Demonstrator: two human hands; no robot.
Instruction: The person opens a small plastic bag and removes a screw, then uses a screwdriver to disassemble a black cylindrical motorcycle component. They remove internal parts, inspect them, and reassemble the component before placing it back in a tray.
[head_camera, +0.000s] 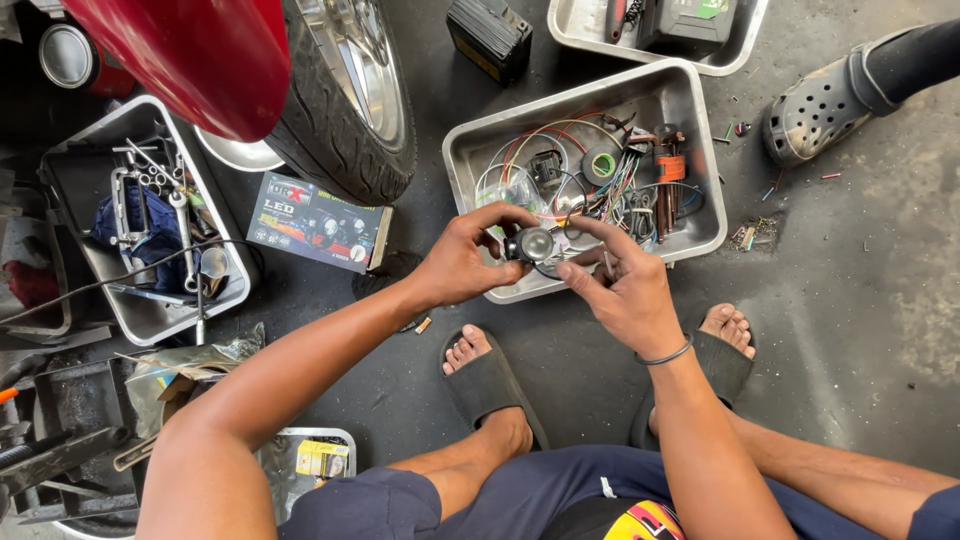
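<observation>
Head view: left hand (465, 262) and right hand (622, 285), fingers curled, pinch a small round lamp (534, 244) between them, just above the near edge of a metal tray (690, 110) of wires (610, 185).

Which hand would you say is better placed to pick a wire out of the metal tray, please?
Probably the right hand: it lies nearer the wires in the metal tray, while the left hand grips the small round lamp.

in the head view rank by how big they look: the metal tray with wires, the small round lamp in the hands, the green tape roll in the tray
1. metal tray
2. small round lamp, though it sits nearer the camera
3. green tape roll
</observation>
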